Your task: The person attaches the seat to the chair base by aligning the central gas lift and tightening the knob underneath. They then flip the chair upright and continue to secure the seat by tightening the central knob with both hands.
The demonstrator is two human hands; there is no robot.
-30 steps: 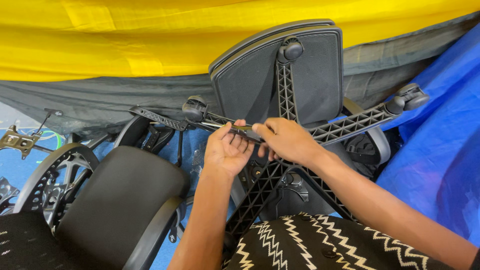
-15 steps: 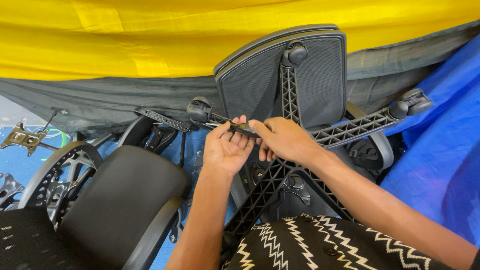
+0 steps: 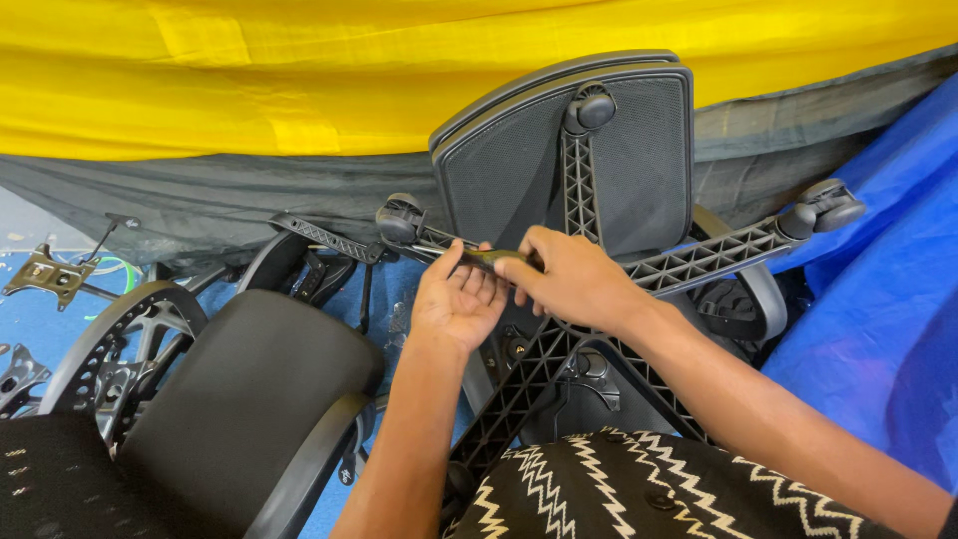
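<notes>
Both hands meet at the hub of an upturned black star-shaped chair base (image 3: 559, 359), arms in from the bottom of frame. Left hand (image 3: 457, 304) is palm up, fingers curled loosely under a thin dark rod-like tool (image 3: 489, 258), cupping it from below. Right hand (image 3: 574, 279) is closed on the same tool from above, thumb and fingers pinching its right end; the tip is hidden under the fingers, so can't tell what kind of tool it is. The tool lies roughly level, just above the centre of the base, in front of the lower edge of a black mesh chair back (image 3: 569, 160) that stands upright behind. Base spokes fan out: one goes up over the mesh back to a caster (image 3: 591, 108), one goes right to a caster (image 3: 823, 208), one goes left to a caster (image 3: 399, 220) just beside the left hand's fingertips. A black padded seat (image 3: 239, 389) lies lower left, touching a round perforated metal part (image 3: 110, 349). A black cloth with white zigzag pattern (image 3: 659, 489) sits bottom centre under the right forearm. Yellow sheet (image 3: 299, 70) across the top, grey fabric (image 3: 180, 205) below it, blue tarp (image 3: 878, 319) at right. Small metal bracket (image 3: 45, 271) on the blue floor far left.
</notes>
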